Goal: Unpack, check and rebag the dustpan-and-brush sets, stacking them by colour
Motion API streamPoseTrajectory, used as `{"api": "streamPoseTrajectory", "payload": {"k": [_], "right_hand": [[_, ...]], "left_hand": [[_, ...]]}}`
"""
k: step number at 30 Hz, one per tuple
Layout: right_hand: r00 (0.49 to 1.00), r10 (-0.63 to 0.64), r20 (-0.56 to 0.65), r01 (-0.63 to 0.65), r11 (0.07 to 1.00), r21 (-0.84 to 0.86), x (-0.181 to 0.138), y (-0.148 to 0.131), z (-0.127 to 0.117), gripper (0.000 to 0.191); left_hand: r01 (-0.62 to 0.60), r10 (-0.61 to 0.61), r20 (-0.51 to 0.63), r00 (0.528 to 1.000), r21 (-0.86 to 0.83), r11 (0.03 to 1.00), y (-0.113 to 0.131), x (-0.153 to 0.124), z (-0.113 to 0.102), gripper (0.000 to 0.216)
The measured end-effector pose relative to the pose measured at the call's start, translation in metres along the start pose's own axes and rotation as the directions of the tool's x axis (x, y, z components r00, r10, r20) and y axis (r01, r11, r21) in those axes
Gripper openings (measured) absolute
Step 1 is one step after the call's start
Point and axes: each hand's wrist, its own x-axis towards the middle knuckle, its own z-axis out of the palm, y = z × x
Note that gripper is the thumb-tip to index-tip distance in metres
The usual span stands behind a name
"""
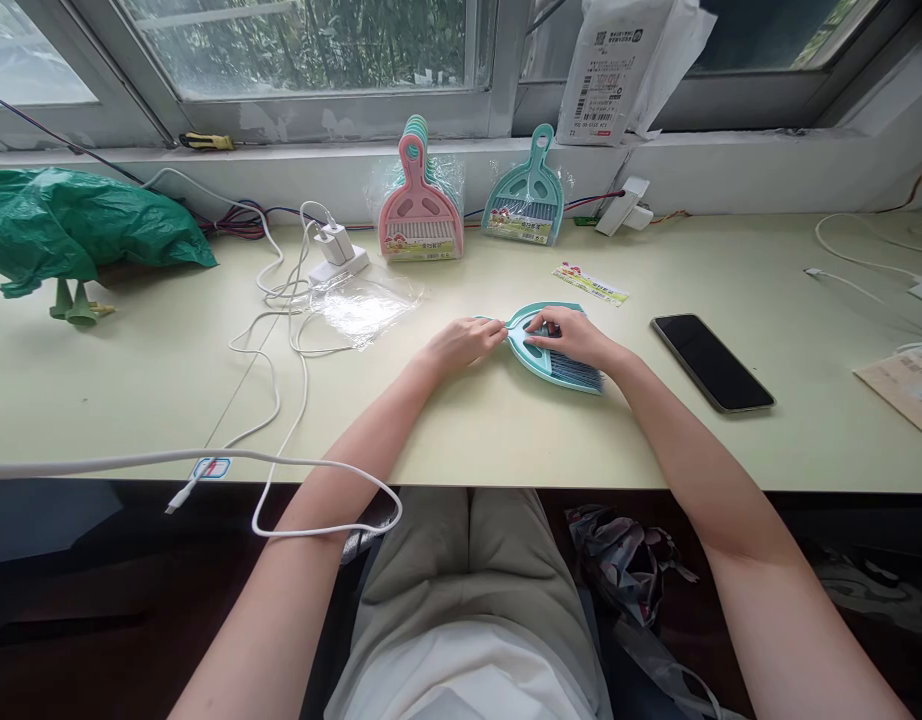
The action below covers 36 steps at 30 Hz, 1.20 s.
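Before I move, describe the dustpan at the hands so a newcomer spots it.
On the pale yellow table, look between the phone and the clear wrapper. There, left hand and right hand touch a teal dustpan with dark bristles. Unlike the wrapped dustpans upright at the back, it has no wrapping.

Grey-framed windows (500, 70) — foliage (303, 45) beyond — rise behind a pale yellow desk (521, 440).

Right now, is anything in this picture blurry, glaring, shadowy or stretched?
Head view: the window lets in daylight; the clear wrapper carries white glints; below the table it is very dark; the left hand, right hand and dustpan look fairly sharp; the arms look stretched toward the bottom corners.
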Motion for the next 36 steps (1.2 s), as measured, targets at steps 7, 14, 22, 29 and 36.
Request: {"api": "streamPoseTrajectory", "payload": {"k": [7,14,22,29,36], "right_hand": [[1.000,0.012,-0.005,-0.012,1.000,-0.003,0.000,-0.002,0.000,0.035],[1.000,-0.012,-0.005,0.012,1.000,-0.022,0.000,-0.002,0.000,0.038],[1.000,0.005,-0.005,-0.005,1.000,-0.030,0.000,-0.003,0.000,0.037],[1.000,0.025,-0.001,-0.025,0.999,-0.027,-0.001,-0.005,-0.001,0.036],[0.984,0.162,-0.073,-0.165,0.986,-0.039,-0.003,-0.017,-0.005,0.031]], "left_hand": [[-0.008,0.009,-0.025,1.000,0.024,1.000,-0.001,-0.001,0.001,0.032],[0.004,-0.004,-0.055,0.998,0.013,1.000,-0.003,-0.001,0.001,0.033],[0.019,-0.020,-0.053,0.998,-0.022,1.000,-0.003,-0.001,0.001,0.033],[0.034,-0.041,-0.056,0.998,-0.128,0.991,-0.004,-0.001,0.004,0.035],[0.237,-0.342,-0.185,0.921,-0.432,0.870,-0.006,0.000,0.005,0.024]]}}
